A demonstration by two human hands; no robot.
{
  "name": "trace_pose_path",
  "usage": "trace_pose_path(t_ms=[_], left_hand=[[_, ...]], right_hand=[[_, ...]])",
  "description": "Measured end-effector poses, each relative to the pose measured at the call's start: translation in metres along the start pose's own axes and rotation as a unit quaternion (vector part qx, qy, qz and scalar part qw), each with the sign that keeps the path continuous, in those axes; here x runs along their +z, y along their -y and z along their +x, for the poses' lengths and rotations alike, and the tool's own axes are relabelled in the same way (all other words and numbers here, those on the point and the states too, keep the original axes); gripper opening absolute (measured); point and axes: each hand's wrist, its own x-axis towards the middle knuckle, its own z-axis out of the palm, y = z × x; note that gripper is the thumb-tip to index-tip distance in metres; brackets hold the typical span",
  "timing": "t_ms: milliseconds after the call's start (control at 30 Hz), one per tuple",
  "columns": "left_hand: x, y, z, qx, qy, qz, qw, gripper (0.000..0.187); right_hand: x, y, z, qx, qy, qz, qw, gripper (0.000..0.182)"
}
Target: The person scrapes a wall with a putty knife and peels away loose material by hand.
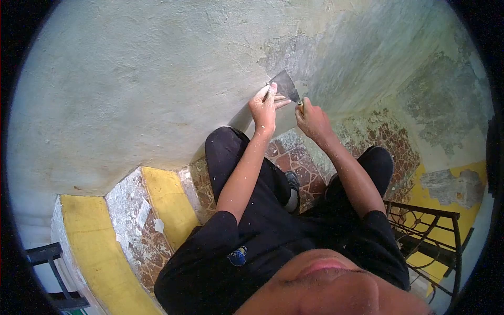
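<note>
My right hand (313, 121) is closed round the handle of a putty knife (284, 85) with a wide grey metal blade. My left hand (264, 108) is at the blade's left edge, its thumb and forefinger pinching that edge while other fingers stretch out below it. Pale dust or flakes cling to the fingers of this hand. Both hands are in front of the wall (157, 79), close to a bare grey patch (294, 52) where the surface coat is gone. Whether the blade touches the wall cannot be told.
Stair steps with yellow risers (94, 231) and brown tiles go down to the left, littered with paint flakes (142, 212). A black metal railing (430, 220) stands at the right. More peeled patches (441, 100) mark the right wall. My bent knees (226, 142) are near the wall.
</note>
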Motion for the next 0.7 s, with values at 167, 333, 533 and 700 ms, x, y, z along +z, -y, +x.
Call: trace_pose_path(t_ms=[167, 333, 533, 700], left_hand=[[-0.005, 0.003, 0.001, 0.002, -0.009, 0.015, 1.000, 0.032], [-0.004, 0.002, 0.001, 0.028, -0.031, 0.034, 0.999, 0.030], [-0.008, -0.003, 0.003, 0.079, -0.035, 0.134, 0.987, 0.030], [-0.005, -0.006, 0.001, 0.081, -0.047, 0.149, 0.984, 0.028]], right_hand=[[0.015, -0.003, -0.003, 0.010, 0.010, 0.004, 1.000, 0.031], [0.010, 0.015, -0.005, 0.037, 0.028, 0.055, 0.997, 0.038], [0.015, 0.030, -0.005, 0.085, 0.042, 0.128, 0.987, 0.043], [0.018, 0.028, -0.003, 0.097, 0.045, 0.132, 0.985, 0.041]])
